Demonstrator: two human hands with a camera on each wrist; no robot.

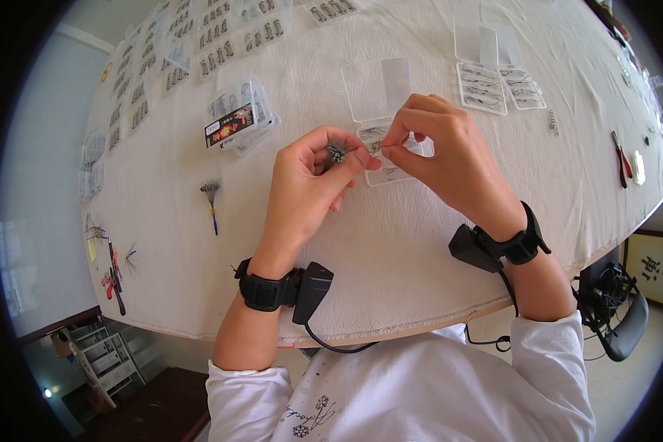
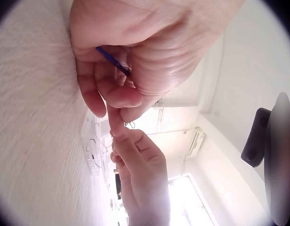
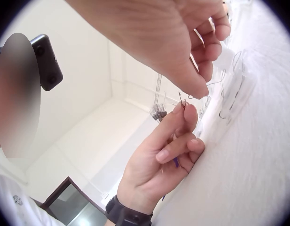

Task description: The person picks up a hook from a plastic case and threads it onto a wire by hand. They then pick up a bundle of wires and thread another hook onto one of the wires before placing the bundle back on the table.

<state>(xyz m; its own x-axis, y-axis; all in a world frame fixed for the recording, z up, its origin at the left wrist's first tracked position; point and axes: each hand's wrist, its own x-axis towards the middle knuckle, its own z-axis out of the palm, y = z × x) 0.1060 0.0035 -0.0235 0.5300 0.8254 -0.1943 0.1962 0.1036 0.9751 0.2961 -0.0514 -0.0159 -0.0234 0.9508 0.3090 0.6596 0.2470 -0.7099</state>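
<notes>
Over an open clear plastic box [image 1: 376, 181] of rigged fish hooks, both hands meet at the fingertips. My left hand [image 1: 302, 173] pinches a small fish hook [image 3: 181, 100] between thumb and forefinger. Tucked in that same hand is a bundle of grey beads on wires [image 1: 336, 152]; its blue stem [image 2: 109, 58] shows under the curled fingers. My right hand [image 1: 449, 144] pinches a thin line [image 3: 214, 84] with thumb and forefinger, close to the hook. The line's far part runs toward the box, and the pinched part is hidden by the fingertips.
Stacked clear boxes [image 1: 261, 121] with a black label stand left of the hands. A second bead bundle [image 1: 210, 193] lies nearer the left. Filled boxes [image 1: 217, 55] line the far left; another open box [image 1: 482, 88] is at right. Red-handled pliers [image 1: 622, 160] lie near the right edge.
</notes>
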